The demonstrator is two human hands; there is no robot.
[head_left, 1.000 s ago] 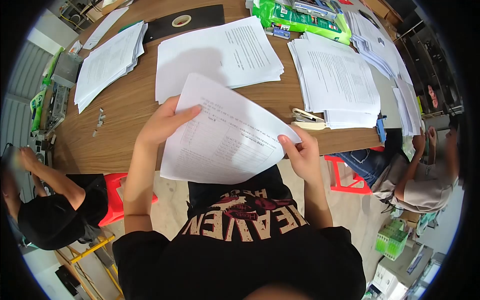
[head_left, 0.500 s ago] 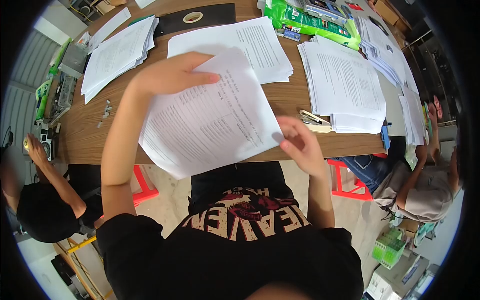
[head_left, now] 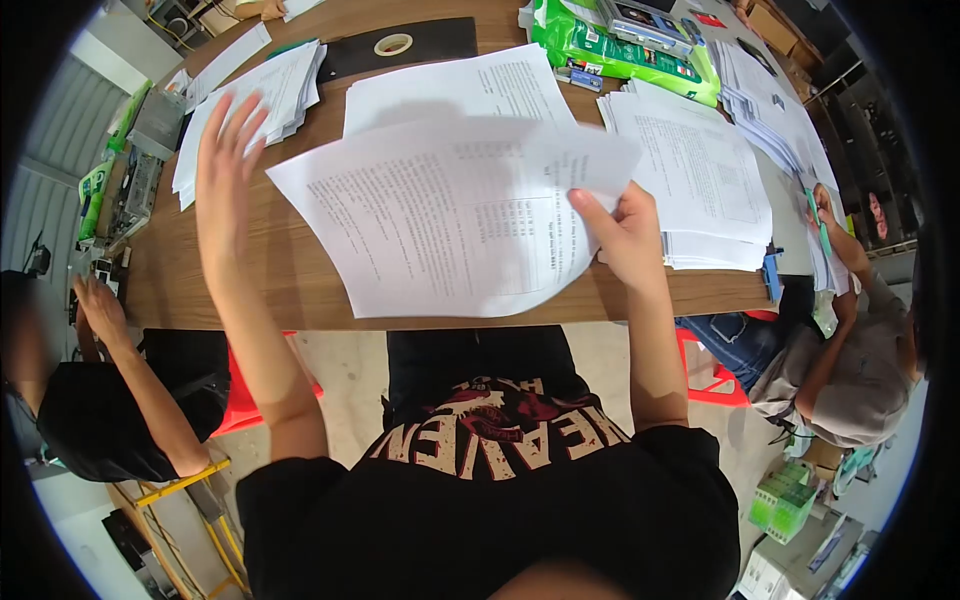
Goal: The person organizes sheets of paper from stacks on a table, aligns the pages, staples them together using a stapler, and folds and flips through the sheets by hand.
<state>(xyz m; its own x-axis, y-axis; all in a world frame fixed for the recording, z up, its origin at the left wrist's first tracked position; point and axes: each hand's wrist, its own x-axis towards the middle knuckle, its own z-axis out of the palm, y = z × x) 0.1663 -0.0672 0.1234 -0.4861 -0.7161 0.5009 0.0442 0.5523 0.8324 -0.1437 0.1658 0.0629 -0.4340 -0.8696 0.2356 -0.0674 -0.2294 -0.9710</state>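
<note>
R hand (head_left: 625, 235) gripped a sheaf of printed sheets (head_left: 450, 215) by its right edge, thumb on top, fingers underneath; the sheets were held roughly flat, just above the table (head_left: 250, 290), w/ the near edge over the table's near rim. The sheaf spread leftwards from the R hand, its left corner ending near the L hand but not touching it. L hand (head_left: 225, 165) was empty, fingers spread wide, raised over the wood to the left of the sheaf; its fingertips pointed at the far-left paper stack (head_left: 255, 100).

Behind the sheaf lay a middle paper stack (head_left: 460, 85), partly covered by it. To the right, a thicker paper stack (head_left: 695, 170) lay just beside the R hand; the stack's near edge was hidden partly by the wrist. Far side: roll of tape (head_left: 393, 44) on a black mat (head_left: 400, 45), green packet (head_left: 625, 50).

Other persons: one in black at near left, hand (head_left: 100, 305) at the table's left end; one at right, hand (head_left: 830, 215) over further sheets (head_left: 775, 105). What either held: cannot tell.
</note>
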